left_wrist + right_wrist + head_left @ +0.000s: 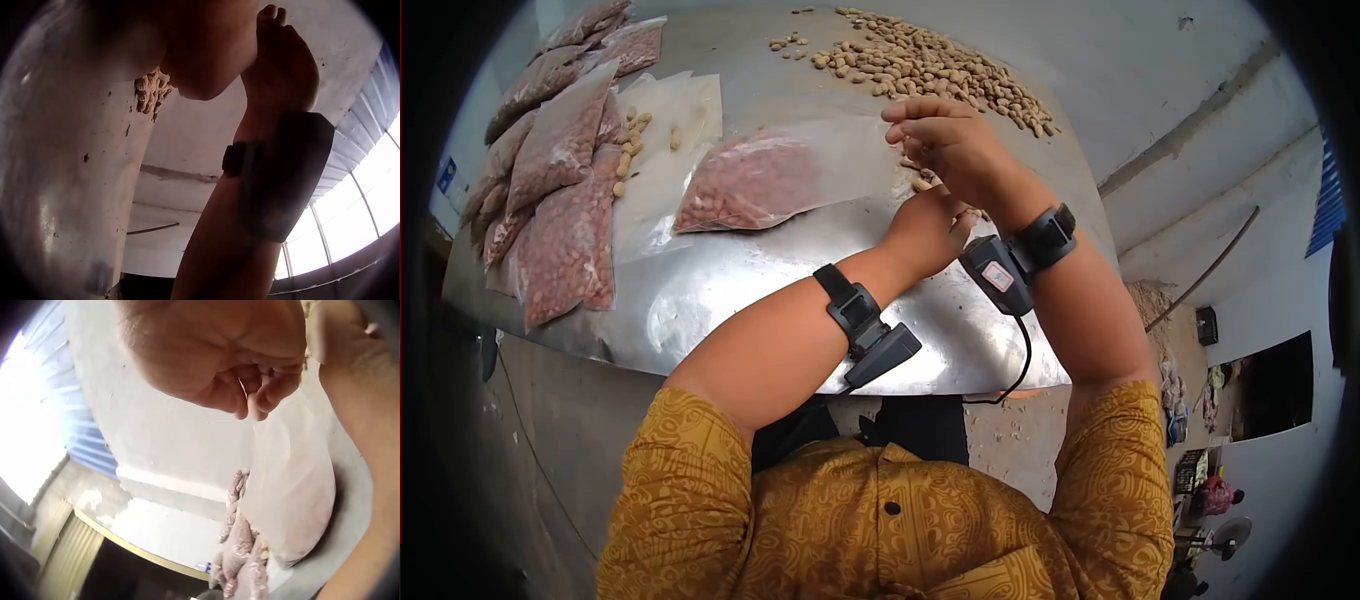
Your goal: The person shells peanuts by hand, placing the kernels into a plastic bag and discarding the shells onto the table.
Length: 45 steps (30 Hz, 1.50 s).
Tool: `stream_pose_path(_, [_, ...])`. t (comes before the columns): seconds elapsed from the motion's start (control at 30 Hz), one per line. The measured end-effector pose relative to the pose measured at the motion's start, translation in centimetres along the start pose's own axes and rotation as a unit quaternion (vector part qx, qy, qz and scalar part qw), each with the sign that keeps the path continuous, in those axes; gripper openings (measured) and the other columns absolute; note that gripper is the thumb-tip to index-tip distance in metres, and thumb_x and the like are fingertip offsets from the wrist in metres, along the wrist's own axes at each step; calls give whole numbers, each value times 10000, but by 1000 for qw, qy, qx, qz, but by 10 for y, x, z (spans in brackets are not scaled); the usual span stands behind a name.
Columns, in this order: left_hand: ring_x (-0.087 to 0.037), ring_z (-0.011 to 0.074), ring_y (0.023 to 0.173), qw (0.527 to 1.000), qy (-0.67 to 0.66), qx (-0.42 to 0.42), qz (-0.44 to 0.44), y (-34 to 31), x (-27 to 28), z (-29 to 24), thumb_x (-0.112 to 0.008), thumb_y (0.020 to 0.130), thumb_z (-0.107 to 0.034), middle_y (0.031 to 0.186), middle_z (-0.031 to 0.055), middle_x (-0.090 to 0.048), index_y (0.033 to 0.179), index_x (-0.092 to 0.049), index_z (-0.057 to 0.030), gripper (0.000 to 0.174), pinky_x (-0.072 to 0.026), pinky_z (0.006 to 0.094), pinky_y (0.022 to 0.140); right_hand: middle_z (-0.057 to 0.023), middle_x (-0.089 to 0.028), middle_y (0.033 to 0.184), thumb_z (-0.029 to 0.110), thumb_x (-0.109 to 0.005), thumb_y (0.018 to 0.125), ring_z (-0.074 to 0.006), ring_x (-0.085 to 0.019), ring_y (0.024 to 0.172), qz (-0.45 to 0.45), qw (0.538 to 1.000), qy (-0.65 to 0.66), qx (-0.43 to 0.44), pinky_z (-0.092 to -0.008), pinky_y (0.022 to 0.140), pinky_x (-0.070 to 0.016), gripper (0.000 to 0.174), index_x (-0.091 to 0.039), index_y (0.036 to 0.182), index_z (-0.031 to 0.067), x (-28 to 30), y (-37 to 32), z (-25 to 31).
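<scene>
My right hand (960, 150) is raised over the metal table, beside the mouth of a clear plastic bag (840, 165) of reddish shelled peanuts (745, 185). In the right wrist view its fingers (265, 394) bend loosely, fingertips close together, with nothing visible between them; they overlap the bag's edge there. My left hand (925, 235) is bent inward just below and in front of the right one, close to a few unshelled peanuts (921, 184). Its fingers are mostly hidden, and I cannot tell whether they hold anything. The left wrist view shows it dark and very close.
A heap of unshelled peanuts (940, 65) spreads along the table's far side. Filled bags of reddish peanuts (560, 150) are piled at the left. Next to them, several unshelled peanuts (630, 145) lie on flat plastic bags (700, 105). The metal table (730, 290) has its near edge close to my body.
</scene>
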State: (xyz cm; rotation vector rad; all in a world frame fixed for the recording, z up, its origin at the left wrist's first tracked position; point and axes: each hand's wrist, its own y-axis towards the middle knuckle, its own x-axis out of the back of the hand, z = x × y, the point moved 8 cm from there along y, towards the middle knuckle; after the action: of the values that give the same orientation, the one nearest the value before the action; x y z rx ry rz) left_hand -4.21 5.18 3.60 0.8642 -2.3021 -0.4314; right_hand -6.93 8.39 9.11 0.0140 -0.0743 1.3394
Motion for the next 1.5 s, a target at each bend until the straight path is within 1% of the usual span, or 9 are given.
stream_pose_path(0.17, [-564,366,706,1000,-11,-6,-24,0,-11,10,-548,809,-170,717,185,-592,805,-606,-18,163,-447,434,638,-215,-556,1032,-108,-315,711,-275,-590,928,49,979,200,-9,-337,843,-494,381,-488,1050,-95,20,6,-22])
stream_pose_path(0.37, [-571,370,723,999,-14,32,7,2,-14,16,-535,817,-170,732,190,-599,798,-603,-14,171,-453,446,648,-226,-535,1090,-128,-314,711,-302,-552,1049,100,975,197,-20,-340,897,-471,390,-490,1056,-88,10,6,-18])
stream_pose_path(0.57, [-571,368,737,999,-26,22,5,-1,-9,13,-516,820,-178,736,186,-597,795,-586,-24,171,-449,442,668,-140,-549,1078,-90,-375,728,-225,-553,1017,94,985,137,-45,-291,865,-469,360,-516,1056,-47,-17,16,-10])
stream_pose_path(0.77, [-580,342,721,999,-34,-18,-30,1,-1,4,-532,810,-175,737,170,-604,839,-611,-31,166,-458,402,671,-95,-559,1058,-42,-464,754,-181,-567,968,99,992,56,-60,-272,793,-488,309,-538,1052,-3,-20,20,-2])
stream_pose_path(0.93, [-597,306,727,995,-73,-43,-56,-3,2,-3,-554,813,-175,766,149,-625,903,-657,-49,186,-471,373,672,-59,-601,1002,37,-557,807,-145,-608,871,10,990,-137,13,-257,772,-505,218,-556,1025,21,50,9,17])
stream_pose_path(1.1, [-504,132,557,989,-130,54,-54,3,9,11,-524,887,-295,626,75,-580,835,-651,-30,299,-415,270,553,-16,-610,888,86,-584,784,-104,-555,741,-59,892,-448,11,-258,691,-457,165,-639,932,38,105,-13,-8])
stream_pose_path(1.2, [-430,81,551,938,-296,160,-84,-1,11,31,-489,911,-302,587,7,-509,807,-638,-16,339,-376,242,520,-69,-610,876,37,-580,739,-168,-567,755,-24,858,-506,91,-293,691,-458,215,-641,946,31,102,-16,-28])
stream_pose_path(1.4, [-418,53,622,929,-325,155,-85,-1,9,33,-495,913,-248,698,-13,-515,996,-604,-12,273,-362,196,568,-125,-580,834,9,-597,711,-277,-580,776,-24,811,-559,173,-331,704,-468,172,-629,879,20,96,-15,-42])
stream_pose_path(1.5, [-447,57,678,946,-279,129,-106,0,13,30,-530,895,-191,756,-4,-533,1065,-591,-16,252,-387,195,610,-116,-569,845,26,-606,723,-275,-581,782,-21,827,-531,182,-333,697,-470,120,-624,840,17,95,-22,-33])
